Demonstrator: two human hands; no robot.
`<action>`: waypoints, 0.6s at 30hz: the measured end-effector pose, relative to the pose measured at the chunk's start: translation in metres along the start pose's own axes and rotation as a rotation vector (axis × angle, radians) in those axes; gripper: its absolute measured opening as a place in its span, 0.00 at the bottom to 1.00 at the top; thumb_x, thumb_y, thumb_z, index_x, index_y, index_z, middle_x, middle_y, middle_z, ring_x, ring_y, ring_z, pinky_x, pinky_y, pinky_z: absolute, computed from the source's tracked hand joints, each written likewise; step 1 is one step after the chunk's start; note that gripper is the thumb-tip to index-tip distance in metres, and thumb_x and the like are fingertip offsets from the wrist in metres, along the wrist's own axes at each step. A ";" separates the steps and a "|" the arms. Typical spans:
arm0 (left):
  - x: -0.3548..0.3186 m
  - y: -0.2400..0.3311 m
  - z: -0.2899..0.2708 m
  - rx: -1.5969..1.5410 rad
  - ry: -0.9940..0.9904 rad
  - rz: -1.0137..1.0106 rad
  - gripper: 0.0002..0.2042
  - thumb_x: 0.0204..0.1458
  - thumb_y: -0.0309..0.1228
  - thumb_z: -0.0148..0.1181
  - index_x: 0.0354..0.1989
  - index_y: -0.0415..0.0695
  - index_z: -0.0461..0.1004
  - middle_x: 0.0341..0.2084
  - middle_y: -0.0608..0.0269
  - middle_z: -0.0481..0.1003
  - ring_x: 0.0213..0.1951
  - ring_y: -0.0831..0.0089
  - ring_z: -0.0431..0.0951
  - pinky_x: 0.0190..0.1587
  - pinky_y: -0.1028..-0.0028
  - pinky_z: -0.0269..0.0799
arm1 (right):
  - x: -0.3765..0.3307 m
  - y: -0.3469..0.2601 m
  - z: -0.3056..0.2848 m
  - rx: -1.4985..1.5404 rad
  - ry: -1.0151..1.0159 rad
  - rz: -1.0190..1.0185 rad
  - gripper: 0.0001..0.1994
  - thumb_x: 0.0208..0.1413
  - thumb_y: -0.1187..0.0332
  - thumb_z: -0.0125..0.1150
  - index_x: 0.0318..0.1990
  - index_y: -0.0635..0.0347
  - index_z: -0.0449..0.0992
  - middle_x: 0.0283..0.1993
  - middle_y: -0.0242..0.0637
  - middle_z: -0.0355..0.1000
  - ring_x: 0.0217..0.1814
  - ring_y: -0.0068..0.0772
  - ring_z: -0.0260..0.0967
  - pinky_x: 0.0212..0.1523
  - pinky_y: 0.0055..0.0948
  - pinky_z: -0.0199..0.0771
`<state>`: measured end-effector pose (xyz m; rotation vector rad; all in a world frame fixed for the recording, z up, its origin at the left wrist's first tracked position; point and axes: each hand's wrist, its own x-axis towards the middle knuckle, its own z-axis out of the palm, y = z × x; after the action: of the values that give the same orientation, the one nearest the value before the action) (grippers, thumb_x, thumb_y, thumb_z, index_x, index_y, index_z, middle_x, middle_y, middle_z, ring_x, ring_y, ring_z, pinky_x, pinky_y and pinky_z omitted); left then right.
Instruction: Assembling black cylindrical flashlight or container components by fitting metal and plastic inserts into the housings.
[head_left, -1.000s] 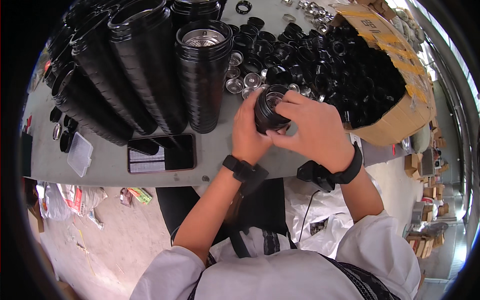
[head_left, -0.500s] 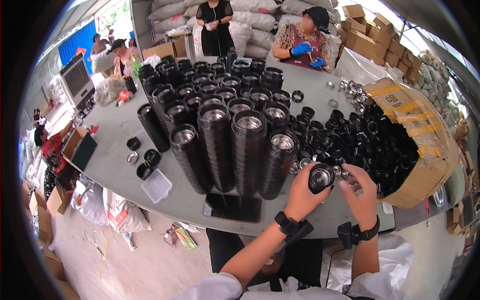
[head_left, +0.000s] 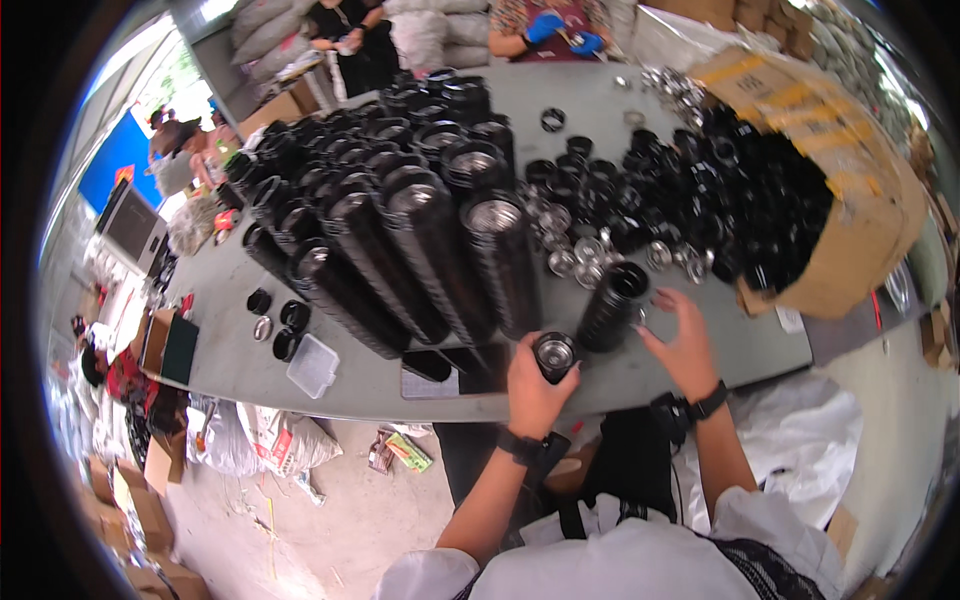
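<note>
Now: left hand (head_left: pixel 533 385) fingers grip black cup (head_left: pixel 555 355) (silver inside); right hand (head_left: pixel 683 340) fingers spread wide nr stack (head_left: pixel 612 305)

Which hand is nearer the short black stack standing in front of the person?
Right. The right hand hovers open just right of the short black stack, fingers almost at it. The left hand is lower left of it, gripping a single black cup.
</note>
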<state>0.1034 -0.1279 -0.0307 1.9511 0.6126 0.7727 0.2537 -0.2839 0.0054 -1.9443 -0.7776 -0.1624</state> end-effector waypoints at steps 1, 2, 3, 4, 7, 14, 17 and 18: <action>-0.004 -0.004 0.003 0.202 -0.053 0.061 0.32 0.35 0.30 0.69 0.51 0.37 0.61 0.42 0.50 0.70 0.46 0.58 0.71 0.50 0.64 0.64 | 0.002 0.005 0.002 -0.129 -0.070 -0.098 0.22 0.40 0.68 0.66 0.45 0.58 0.70 0.45 0.39 0.70 0.49 0.43 0.64 0.51 0.38 0.62; -0.007 -0.008 0.006 0.402 -0.104 0.128 0.33 0.34 0.31 0.69 0.51 0.37 0.61 0.43 0.50 0.70 0.49 0.56 0.69 0.52 0.62 0.61 | 0.001 0.012 0.005 -0.256 -0.145 -0.197 0.21 0.40 0.68 0.65 0.45 0.58 0.71 0.45 0.38 0.70 0.49 0.43 0.64 0.51 0.38 0.62; -0.008 -0.007 0.012 0.391 -0.133 0.131 0.33 0.34 0.31 0.69 0.51 0.37 0.61 0.43 0.50 0.70 0.49 0.56 0.69 0.52 0.62 0.61 | -0.003 0.026 0.007 -0.271 -0.139 -0.171 0.21 0.40 0.68 0.65 0.45 0.58 0.71 0.45 0.38 0.70 0.49 0.43 0.64 0.51 0.38 0.62; -0.007 -0.006 0.014 0.378 -0.108 0.136 0.35 0.33 0.31 0.70 0.52 0.36 0.60 0.45 0.50 0.69 0.51 0.55 0.66 0.54 0.61 0.59 | -0.005 0.037 0.011 -0.316 -0.177 -0.197 0.19 0.40 0.68 0.65 0.43 0.57 0.72 0.45 0.37 0.70 0.48 0.43 0.65 0.50 0.39 0.62; -0.004 -0.008 0.018 0.321 -0.061 0.219 0.37 0.33 0.32 0.70 0.54 0.36 0.59 0.49 0.48 0.66 0.53 0.52 0.64 0.55 0.59 0.58 | -0.011 0.046 0.015 -0.369 -0.207 -0.182 0.15 0.41 0.69 0.64 0.39 0.57 0.74 0.45 0.36 0.71 0.47 0.43 0.65 0.49 0.39 0.63; 0.019 0.035 0.006 0.069 -0.029 0.264 0.40 0.34 0.31 0.69 0.58 0.36 0.55 0.53 0.44 0.62 0.54 0.50 0.63 0.56 0.61 0.58 | 0.012 0.019 0.002 -0.123 0.045 -0.215 0.06 0.45 0.71 0.61 0.32 0.58 0.76 0.40 0.33 0.73 0.44 0.40 0.65 0.45 0.36 0.62; 0.040 0.051 0.004 -0.040 -0.016 0.354 0.40 0.35 0.31 0.69 0.58 0.36 0.56 0.52 0.45 0.63 0.54 0.51 0.63 0.57 0.62 0.57 | 0.028 -0.048 -0.025 -0.047 -0.023 -0.418 0.06 0.46 0.72 0.59 0.33 0.58 0.75 0.40 0.33 0.73 0.43 0.39 0.65 0.44 0.36 0.62; 0.047 0.053 0.011 -0.064 -0.027 0.371 0.39 0.34 0.32 0.69 0.57 0.35 0.57 0.53 0.45 0.64 0.55 0.51 0.63 0.58 0.62 0.57 | 0.033 -0.059 -0.026 -0.015 -0.027 -0.447 0.06 0.46 0.72 0.59 0.33 0.58 0.75 0.40 0.33 0.73 0.43 0.39 0.65 0.44 0.36 0.62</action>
<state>0.1485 -0.1264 0.0247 2.0380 0.2053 0.9769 0.2507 -0.2734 0.0773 -1.7635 -1.2235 -0.4117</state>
